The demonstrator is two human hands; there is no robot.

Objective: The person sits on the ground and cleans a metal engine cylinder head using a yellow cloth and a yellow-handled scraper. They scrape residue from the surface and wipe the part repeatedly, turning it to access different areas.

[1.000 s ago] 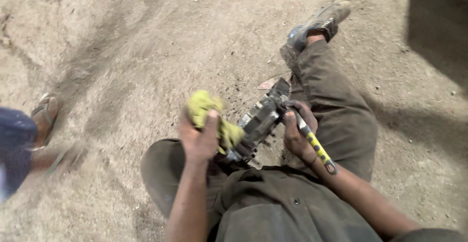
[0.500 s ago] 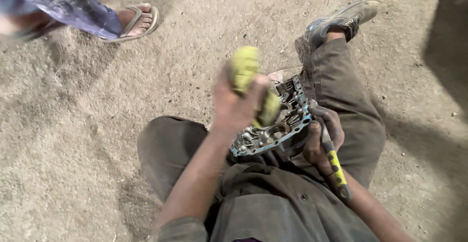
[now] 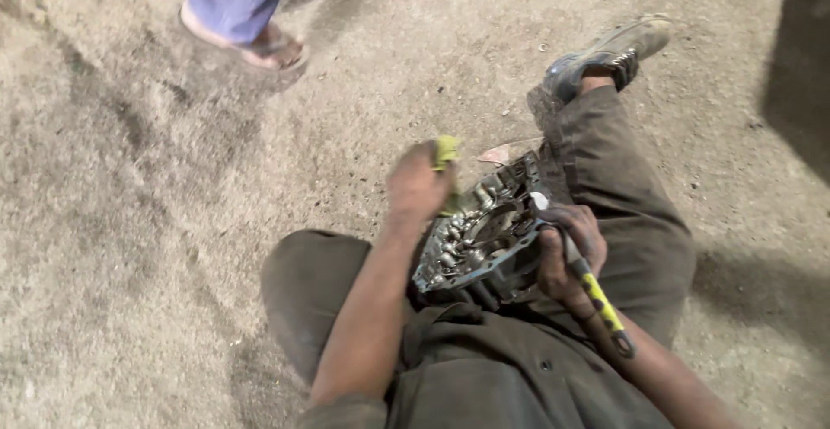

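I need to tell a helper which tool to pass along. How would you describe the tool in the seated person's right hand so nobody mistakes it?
Find the grey metal engine part in the seated person's lap. At its right edge, the right hand grips a slim tool. Its yellow-and-black striped handle sets it apart from the plain yellow-green rag in the left hand.

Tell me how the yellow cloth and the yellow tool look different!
The yellow-green cloth is soft and bunched up in the left hand, raised above the metal engine part. The tool is long, stiff and straight, with a yellow-and-black striped handle, gripped by the right hand beside that part. The cloth is one plain colour; the tool has a shiny metal end. Both are yellowish and held by the same person.
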